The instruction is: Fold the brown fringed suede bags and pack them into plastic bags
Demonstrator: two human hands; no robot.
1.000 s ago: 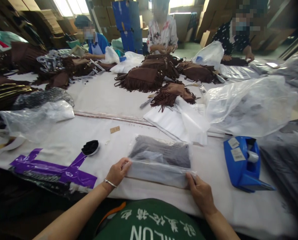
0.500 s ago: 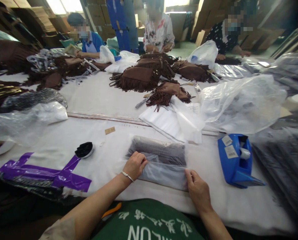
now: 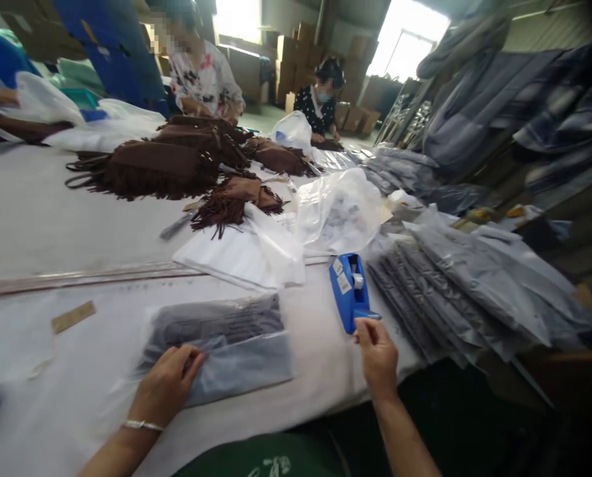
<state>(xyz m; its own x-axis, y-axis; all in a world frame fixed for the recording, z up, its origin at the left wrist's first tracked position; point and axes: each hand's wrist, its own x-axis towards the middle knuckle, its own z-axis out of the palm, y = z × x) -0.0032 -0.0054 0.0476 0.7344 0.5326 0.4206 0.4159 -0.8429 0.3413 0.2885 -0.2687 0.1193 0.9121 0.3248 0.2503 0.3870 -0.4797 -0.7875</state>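
A dark folded item in a clear plastic bag (image 3: 221, 321) lies flat on the white-covered table, its near side folded over in a pale flap. My left hand (image 3: 164, 384) is closed on that flap, thumb and fingers pinched at its left part. To the right stands a blue tape dispenser (image 3: 343, 298) with a white roll in it. At the dispenser's near end, my right hand (image 3: 378, 354) is closed in a pinch on the tape; the strip itself is hardly visible.
Packed plastic bags (image 3: 475, 285) are stacked to the right. Behind the work lie white sheets (image 3: 241, 255), brown fringed bags (image 3: 151, 169) and a large clear bag (image 3: 338, 209). A tan tag (image 3: 73, 317) lies at left. Two people (image 3: 204, 79) and another person's arm are across the table.
The view has swung right. My right hand has let go of the plastic bag's flap and moved right to the tape dispenser. My left hand stays on the flap.
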